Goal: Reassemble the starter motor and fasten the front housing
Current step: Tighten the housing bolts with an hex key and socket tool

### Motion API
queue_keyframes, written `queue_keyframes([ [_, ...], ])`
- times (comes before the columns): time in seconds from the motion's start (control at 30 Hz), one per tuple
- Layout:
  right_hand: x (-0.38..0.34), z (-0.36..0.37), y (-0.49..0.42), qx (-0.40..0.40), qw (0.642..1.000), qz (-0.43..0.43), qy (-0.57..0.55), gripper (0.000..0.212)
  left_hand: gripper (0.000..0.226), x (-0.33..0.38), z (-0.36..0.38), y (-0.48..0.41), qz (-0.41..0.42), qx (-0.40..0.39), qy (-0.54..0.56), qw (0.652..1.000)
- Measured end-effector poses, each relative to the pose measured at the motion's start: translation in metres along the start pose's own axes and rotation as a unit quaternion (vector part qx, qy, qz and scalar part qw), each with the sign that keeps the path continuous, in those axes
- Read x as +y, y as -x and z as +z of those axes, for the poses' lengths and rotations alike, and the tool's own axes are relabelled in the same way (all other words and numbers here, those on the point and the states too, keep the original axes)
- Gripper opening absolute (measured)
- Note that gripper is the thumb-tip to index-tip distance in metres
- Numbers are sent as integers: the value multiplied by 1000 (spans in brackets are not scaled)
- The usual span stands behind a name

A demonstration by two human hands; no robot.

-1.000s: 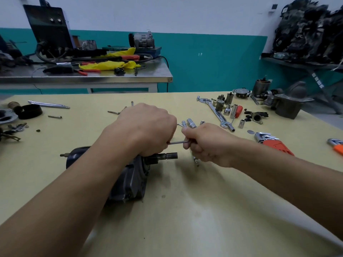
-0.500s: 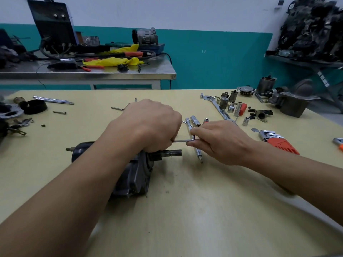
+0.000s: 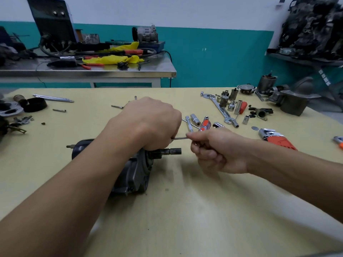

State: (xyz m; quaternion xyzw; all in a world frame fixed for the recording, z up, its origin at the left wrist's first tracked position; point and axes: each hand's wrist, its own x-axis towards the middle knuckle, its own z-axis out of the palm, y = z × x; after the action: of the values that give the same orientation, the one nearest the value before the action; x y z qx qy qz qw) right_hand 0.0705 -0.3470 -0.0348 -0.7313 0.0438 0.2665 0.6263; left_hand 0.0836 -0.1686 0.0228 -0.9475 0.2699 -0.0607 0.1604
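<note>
1. Centrally: motor [image 3: 130,169] lies sideways on table [image 3: 185,210], shaft [image 3: 167,151] pointing right.
2. Atop motor's front end: left hand [image 3: 148,123], fingers curled round it.
3. Right of motor: right hand [image 3: 219,151], fingers curled, pinching thin key [image 3: 179,138] that reaches the left hand.
4. Beyond motor, rightward: spanner [image 3: 220,109], sockets [image 3: 232,105].

- No word, label, brand or number that I can read anywhere in front of me; any markings are too small or too blurred to make out
</note>
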Motion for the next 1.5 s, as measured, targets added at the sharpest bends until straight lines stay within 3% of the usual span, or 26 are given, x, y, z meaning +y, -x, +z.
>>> queue_keyframes([
  [0.07, 0, -2, 5, 61, 976, -122, 171, 50, 10, 0, 0, -1, 0, 0, 1, 1000],
  [0.1, 2, -6, 6, 104, 921, -210, 312, 50, 11, 0, 1, -1, 1, 3, 2, 1000],
  [0.17, 5, -15, 7, 167, 718, -363, 571, 55, 11, 0, 2, -2, 0, 6, 6, 1000],
  [0.2, 7, -20, 6, 168, 625, -428, 631, 54, 11, 0, 3, -2, 0, 6, 7, 1000],
  [0.23, 9, -24, 4, 164, 556, -480, 658, 50, 11, 0, 3, -2, 1, 6, 7, 1000],
  [0.27, 11, -26, 1, 166, 513, -518, 664, 45, 11, 0, 3, -2, 2, 6, 6, 1000],
  [0.33, 13, -27, -7, 187, 465, -563, 657, 41, 10, -1, 4, -2, 3, 7, 6, 1000],
  [0.47, 10, -26, -16, 226, 415, -604, 642, 50, 7, -1, 4, -2, 4, 7, 7, 1000],
  [0.63, 4, -25, -25, 215, 396, -650, 612, 57, 6, -1, 2, -2, 2, 4, 5, 1000],
  [0.83, 0, -25, -27, 206, 414, -648, 605, 58, 11, -1, 3, -3, 3, 5, -2, 1000],
  [0.9, -1, -26, -25, 177, 452, -619, 618, 58, 9, -1, 4, -4, -7, 10, -8, 1000],
  [1.0, -6, -36, -15, 146, 592, -477, 633, 63, 8, 0, 9, -5, -35, 32, -27, 998],
  [1.07, -9, -52, -9, 191, 664, -414, 593, 68, 17, 0, 13, -7, -50, 46, -33, 997],
  [1.17, -11, -83, -1, 294, 737, -348, 500, 73, 17, 0, 14, -8, -68, 61, -42, 995],
  [1.27, -4, -99, 6, 353, 751, -263, 491, 65, 16, 5, 13, -9, -62, 87, -55, 993],
  [1.37, 4, -98, 16, 333, 757, -159, 540, 48, 22, 11, 13, -9, -63, 96, -66, 991],
  [1.5, 9, -85, 27, 321, 737, -145, 577, 22, 39, 13, 16, -5, -69, 66, -79, 992],
])
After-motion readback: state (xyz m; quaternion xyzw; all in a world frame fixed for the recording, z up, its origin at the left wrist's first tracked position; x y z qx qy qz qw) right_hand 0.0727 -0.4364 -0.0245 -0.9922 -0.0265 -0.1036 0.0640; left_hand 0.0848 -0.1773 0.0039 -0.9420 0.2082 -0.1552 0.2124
